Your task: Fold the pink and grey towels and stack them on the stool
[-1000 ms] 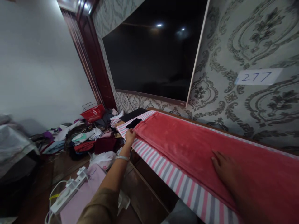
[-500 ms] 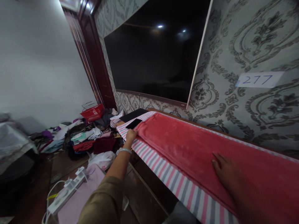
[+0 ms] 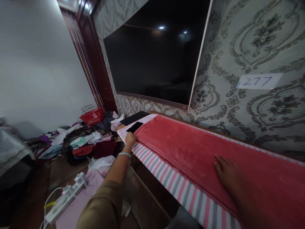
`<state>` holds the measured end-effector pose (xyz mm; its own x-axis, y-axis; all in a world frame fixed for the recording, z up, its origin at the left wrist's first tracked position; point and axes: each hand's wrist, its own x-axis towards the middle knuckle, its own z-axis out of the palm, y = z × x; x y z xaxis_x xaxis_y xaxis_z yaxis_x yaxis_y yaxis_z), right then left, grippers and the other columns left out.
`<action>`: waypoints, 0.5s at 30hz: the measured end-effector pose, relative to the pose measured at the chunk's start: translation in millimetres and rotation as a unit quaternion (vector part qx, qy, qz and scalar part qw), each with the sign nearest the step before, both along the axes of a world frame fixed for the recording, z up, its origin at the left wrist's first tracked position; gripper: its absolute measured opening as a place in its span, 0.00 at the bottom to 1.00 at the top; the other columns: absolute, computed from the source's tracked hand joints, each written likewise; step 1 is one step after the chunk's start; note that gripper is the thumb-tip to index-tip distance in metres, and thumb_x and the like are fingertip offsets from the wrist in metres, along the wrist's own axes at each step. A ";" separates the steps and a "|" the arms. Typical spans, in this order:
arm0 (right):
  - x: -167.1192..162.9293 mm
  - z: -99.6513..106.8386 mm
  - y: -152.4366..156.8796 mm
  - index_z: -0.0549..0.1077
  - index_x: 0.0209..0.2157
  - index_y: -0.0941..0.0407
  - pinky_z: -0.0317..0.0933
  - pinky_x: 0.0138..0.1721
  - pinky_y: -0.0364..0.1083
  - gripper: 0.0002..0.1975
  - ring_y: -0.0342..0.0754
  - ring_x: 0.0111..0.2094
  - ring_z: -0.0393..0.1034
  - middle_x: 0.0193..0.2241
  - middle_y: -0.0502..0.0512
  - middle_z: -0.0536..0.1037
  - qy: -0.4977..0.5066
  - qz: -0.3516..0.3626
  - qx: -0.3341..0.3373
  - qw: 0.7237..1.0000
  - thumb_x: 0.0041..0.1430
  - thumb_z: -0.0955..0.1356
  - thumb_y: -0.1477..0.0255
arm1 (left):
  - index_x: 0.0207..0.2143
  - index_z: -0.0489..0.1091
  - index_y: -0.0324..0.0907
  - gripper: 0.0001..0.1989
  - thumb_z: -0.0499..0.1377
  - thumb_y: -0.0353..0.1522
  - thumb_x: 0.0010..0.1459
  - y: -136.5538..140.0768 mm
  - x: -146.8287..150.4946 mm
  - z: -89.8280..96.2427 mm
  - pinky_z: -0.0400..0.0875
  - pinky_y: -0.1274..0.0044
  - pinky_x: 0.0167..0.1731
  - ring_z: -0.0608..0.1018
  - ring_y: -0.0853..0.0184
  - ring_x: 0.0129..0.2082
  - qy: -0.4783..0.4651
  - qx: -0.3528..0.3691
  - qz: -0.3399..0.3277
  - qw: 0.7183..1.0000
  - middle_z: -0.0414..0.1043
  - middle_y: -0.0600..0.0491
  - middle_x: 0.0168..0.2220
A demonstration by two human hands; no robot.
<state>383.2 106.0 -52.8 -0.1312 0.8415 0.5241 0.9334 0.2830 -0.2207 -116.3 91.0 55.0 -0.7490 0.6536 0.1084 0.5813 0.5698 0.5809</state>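
Note:
A long red plush cloth (image 3: pixel 176 140), folded lengthwise, lies over a striped pink, grey and white cover (image 3: pixel 171 181). My left hand (image 3: pixel 130 139) is closed on the cloth's near corner at its far left end, the fingertips partly hidden. Just beyond that hand, a black phone (image 3: pixel 135 127) rests on the striped cover. My right hand (image 3: pixel 228 173) lies palm down on the red cloth nearer to me, its fingers stretched out and somewhat in shadow.
A dark flat panel (image 3: pixel 134 118) is behind the phone. Piled clothes (image 3: pixel 83 140) and a red basket (image 3: pixel 92 116) are on the left. A white power strip (image 3: pixel 64 200) with cables sits at the lower left. A large television (image 3: pixel 154 57) hangs above the table.
My left hand has shifted slightly left, with the end of the red cloth drawn a little that way. My right hand stays flat on the cloth. The view has turned slightly.

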 end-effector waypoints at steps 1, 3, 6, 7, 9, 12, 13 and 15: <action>-0.2 0.0 0.1 0.74 0.56 0.59 0.64 0.55 0.58 0.30 0.60 0.54 0.70 0.53 0.65 0.77 -0.001 -0.001 -0.004 1.000 0.67 0.53 0.59 | 0.38 0.77 0.36 0.09 0.58 0.31 0.60 -0.7 -0.7 0.7 0.70 0.73 0.40 0.80 0.53 0.47 0.000 -0.005 -0.002 1.000 0.80 0.37 0.43; -0.9 -0.1 0.1 0.74 0.56 0.59 0.64 0.55 0.59 0.30 0.60 0.54 0.70 0.53 0.65 0.77 -0.002 -0.004 -0.012 1.000 0.67 0.53 0.59 | 0.36 0.77 0.36 0.10 0.59 0.34 0.59 -2.8 -2.1 2.3 0.70 0.71 0.40 0.80 0.50 0.48 -0.001 -0.012 -0.002 1.000 0.79 0.35 0.44; -2.1 -0.1 -0.6 0.74 0.56 0.59 0.63 0.55 0.60 0.29 0.60 0.55 0.69 0.53 0.65 0.77 0.004 -0.004 -0.011 1.000 0.67 0.53 0.60 | 0.33 0.77 0.36 0.11 0.62 0.36 0.57 -5.6 -4.3 4.6 0.71 0.70 0.42 0.80 0.48 0.49 -0.012 -0.014 -0.001 1.000 0.79 0.35 0.44; -2.5 -0.1 -0.9 0.74 0.56 0.59 0.63 0.55 0.60 0.29 0.60 0.55 0.69 0.53 0.66 0.77 0.007 -0.003 -0.007 1.000 0.67 0.53 0.60 | 0.31 0.77 0.37 0.10 0.64 0.36 0.55 -6.1 -5.0 5.4 0.71 0.70 0.42 0.80 0.48 0.49 -0.019 -0.012 -0.001 1.000 0.80 0.36 0.43; -3.0 0.0 -1.1 0.74 0.56 0.60 0.63 0.55 0.59 0.30 0.60 0.55 0.69 0.53 0.66 0.77 0.010 -0.003 -0.003 1.000 0.67 0.53 0.60 | 0.30 0.76 0.38 0.08 0.66 0.35 0.52 -6.4 -6.1 7.2 0.71 0.70 0.42 0.80 0.47 0.48 -0.038 -0.003 0.002 0.999 0.80 0.38 0.39; -4.3 1.5 -0.7 0.75 0.55 0.59 0.64 0.54 0.60 0.30 0.61 0.53 0.71 0.52 0.64 0.78 0.009 -0.009 -0.012 1.000 0.67 0.53 0.59 | 0.28 0.75 0.37 0.06 0.68 0.31 0.51 -6.6 -5.1 11.2 0.72 0.70 0.41 0.81 0.50 0.45 -0.074 0.028 0.008 0.997 0.79 0.41 0.33; -5.2 2.8 -0.8 0.75 0.55 0.58 0.64 0.54 0.60 0.29 0.61 0.53 0.71 0.52 0.64 0.78 0.011 -0.009 -0.016 1.000 0.67 0.53 0.60 | 0.29 0.75 0.37 0.07 0.68 0.31 0.52 -6.6 -3.5 13.2 0.72 0.70 0.41 0.81 0.53 0.43 -0.089 0.045 0.007 0.995 0.78 0.44 0.32; -8.3 7.2 -2.6 0.75 0.55 0.57 0.64 0.54 0.61 0.28 0.61 0.53 0.71 0.53 0.63 0.78 0.022 -0.009 -0.018 1.000 0.67 0.54 0.61 | 0.33 0.74 0.36 0.09 0.66 0.35 0.58 -5.7 2.2 19.2 0.75 0.70 0.39 0.80 0.60 0.38 -0.122 0.094 0.001 0.988 0.77 0.49 0.33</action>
